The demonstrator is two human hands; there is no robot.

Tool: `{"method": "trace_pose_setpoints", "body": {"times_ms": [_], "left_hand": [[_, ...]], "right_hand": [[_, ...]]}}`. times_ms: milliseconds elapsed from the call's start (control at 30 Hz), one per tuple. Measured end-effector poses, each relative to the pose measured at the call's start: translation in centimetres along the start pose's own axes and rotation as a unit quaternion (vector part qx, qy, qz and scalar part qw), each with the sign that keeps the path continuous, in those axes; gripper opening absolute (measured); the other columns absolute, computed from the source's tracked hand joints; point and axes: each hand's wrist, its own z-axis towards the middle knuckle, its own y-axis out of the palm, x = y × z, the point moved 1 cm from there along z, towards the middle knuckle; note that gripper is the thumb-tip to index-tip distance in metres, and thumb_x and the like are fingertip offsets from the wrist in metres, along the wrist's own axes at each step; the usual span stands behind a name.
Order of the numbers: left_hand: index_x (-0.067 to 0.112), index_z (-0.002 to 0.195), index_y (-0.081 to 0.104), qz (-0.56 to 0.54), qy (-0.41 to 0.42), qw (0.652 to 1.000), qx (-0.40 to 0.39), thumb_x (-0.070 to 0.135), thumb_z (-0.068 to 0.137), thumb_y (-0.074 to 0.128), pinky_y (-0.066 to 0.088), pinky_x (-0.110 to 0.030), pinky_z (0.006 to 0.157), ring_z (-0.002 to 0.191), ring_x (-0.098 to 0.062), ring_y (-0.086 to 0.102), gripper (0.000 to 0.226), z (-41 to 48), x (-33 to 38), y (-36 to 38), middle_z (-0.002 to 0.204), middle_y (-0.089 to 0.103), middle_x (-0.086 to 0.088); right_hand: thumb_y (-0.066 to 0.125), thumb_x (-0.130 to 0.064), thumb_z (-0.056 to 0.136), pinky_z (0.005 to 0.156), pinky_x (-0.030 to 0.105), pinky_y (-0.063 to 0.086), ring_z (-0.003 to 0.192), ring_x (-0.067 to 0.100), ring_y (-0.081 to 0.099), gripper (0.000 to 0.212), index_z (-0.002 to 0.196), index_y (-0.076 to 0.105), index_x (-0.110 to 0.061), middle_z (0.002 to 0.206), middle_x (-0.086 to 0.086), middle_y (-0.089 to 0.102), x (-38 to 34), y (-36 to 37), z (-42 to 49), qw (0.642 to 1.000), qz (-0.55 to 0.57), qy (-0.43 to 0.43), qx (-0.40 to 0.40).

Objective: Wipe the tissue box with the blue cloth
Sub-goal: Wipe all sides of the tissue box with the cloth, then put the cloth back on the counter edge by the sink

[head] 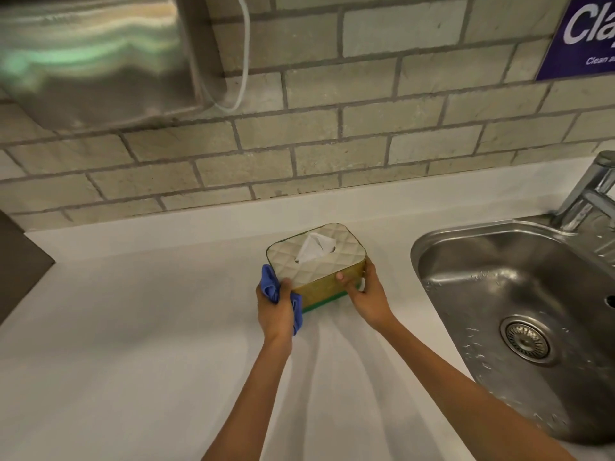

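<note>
Kitchen corner: pale brick-pattern wall, white surface [139,327] running along it, steel sink [519,294] set in at the right edge with a tap [589,194] behind. Metal appliance [90,51] mounted on the wall at upper left, white cord looping down beside it.

Tissue box [316,261] sits mid-surface, near the back edge, well clear of the sink rim. Quilted cream lid, one tissue [312,247] standing out of the slot, golden sides, green base.

Left hand [276,307] closed around the bunched blue cloth [271,284], cloth pressed to the box's near-left corner. Right hand [366,291] clamped on the near-right corner, thumb on the front face, fingers wrapped round the side; it steadies the box.

Step, as judged: wiping is under way at the left end and front face; how much is already done cannot be told. The next move likely calls for drawing the cloth along the front or over the lid while the right hand braces, keeping clear of the loose tissue.
</note>
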Motion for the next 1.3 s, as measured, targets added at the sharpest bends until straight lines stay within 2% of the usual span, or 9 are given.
{"method": "trace_pose_setpoints", "body": {"times_ms": [200,300,400,567,767,833,933,1100,1300], "left_hand": [[0.015,0.11,0.05,-0.139,-0.126,0.982,0.014,0.036,0.095,0.042,0.043,-0.033,0.081,0.08,-0.016,0.055,0.027,-1.1,0.5,-1.1,0.085,0.056,-0.001],[0.015,0.109,0.054,-0.248,-0.2,0.948,-0.01,0.042,0.096,0.034,0.041,-0.036,0.088,0.1,-0.021,0.054,0.036,-2.8,0.3,-1.7,0.097,0.053,-0.005],[0.013,0.118,0.052,-0.268,-0.24,0.932,-0.04,0.047,0.094,0.037,0.04,-0.045,0.099,0.11,-0.029,0.053,0.044,-5.2,0.6,-1.4,0.104,0.055,-0.01],[0.007,0.1,0.058,-0.3,-0.245,0.904,-0.183,0.052,0.095,0.027,0.049,-0.046,0.075,0.086,-0.032,0.061,0.055,-8.5,1.0,-0.9,0.093,0.063,-0.018],[0.003,0.103,0.058,-0.287,-0.248,0.877,-0.295,0.062,0.091,0.021,0.058,-0.042,0.068,0.079,-0.031,0.07,0.07,-11.6,0.4,-0.9,0.081,0.075,-0.019],[0.003,0.109,0.058,-0.264,-0.25,0.875,-0.321,0.066,0.088,0.024,0.058,-0.039,0.071,0.085,-0.031,0.069,0.074,-12.6,-0.1,-0.8,0.092,0.072,-0.019],[0.005,0.106,0.065,-0.222,-0.247,0.873,-0.358,0.065,0.084,0.038,0.057,-0.045,0.079,0.092,-0.037,0.068,0.069,-14.5,-0.8,-0.4,0.099,0.073,-0.021],[0.015,0.118,0.061,-0.137,-0.222,0.873,-0.411,0.048,0.076,0.057,0.06,-0.036,0.08,0.101,-0.03,0.069,0.053,-17.6,-2.6,0.1,0.114,0.071,-0.01],[0.007,0.13,0.05,0.011,-0.148,0.945,-0.292,0.028,0.092,0.054,0.054,-0.033,0.078,0.09,-0.02,0.067,0.044,-20.3,-4.7,1.9,0.112,0.067,-0.009]], "right_hand": [[0.059,-0.041,0.085,0.108,0.038,0.033,0.138,0.031,0.033,0.093,0.149,-0.002,-0.015,0.155,0.013,0.023,-1.0,-0.6,-0.8,0.994,-0.067,0.078,0.029],[0.065,-0.037,0.081,0.093,0.036,0.047,0.11,0.025,0.054,0.076,0.143,0.027,-0.014,0.137,0.015,0.043,-2.2,-0.3,-3.6,0.993,-0.069,0.052,0.075],[0.07,-0.041,0.075,0.08,0.021,0.048,0.098,0.013,0.058,0.056,0.123,0.052,-0.019,0.115,-0.003,0.058,-3.8,0.3,-7.2,0.995,-0.058,-0.02,-0.079],[0.072,-0.032,0.076,0.072,0.008,0.043,0.084,0.006,0.059,0.031,0.104,0.071,-0.017,0.086,-0.018,0.06,-6.7,-0.4,-10.3,0.963,-0.146,-0.122,-0.192],[0.072,-0.021,0.078,0.079,0.021,0.052,0.079,0.01,0.063,0.028,0.103,0.072,-0.008,0.099,0.006,0.074,-8.5,-4.0,-12.1,0.942,-0.202,-0.106,-0.245],[0.068,-0.018,0.081,0.073,0.035,0.051,0.071,0.023,0.06,0.022,0.089,0.073,0.002,0.085,0.017,0.073,-9.0,-5.3,-12.6,0.939,-0.232,-0.096,-0.235],[0.061,-0.014,0.086,0.059,0.028,0.034,0.06,0.021,0.04,0.031,0.064,0.061,0.008,0.059,0.015,0.05,-9.9,-7.5,-12.9,0.947,-0.253,-0.073,-0.186],[0.057,-0.011,0.087,0.066,0.03,0.04,0.071,0.019,0.049,0.024,0.082,0.066,0.011,0.071,0.019,0.06,-10.4,-12.8,-13.6,0.982,-0.164,0.007,-0.089],[0.055,-0.013,0.087,0.052,0.022,0.029,0.056,0.016,0.032,0.04,0.051,0.038,-0.01,0.059,0.008,0.033,-7.9,-19.2,-15.6,0.989,-0.111,0.099,0.013]]}}
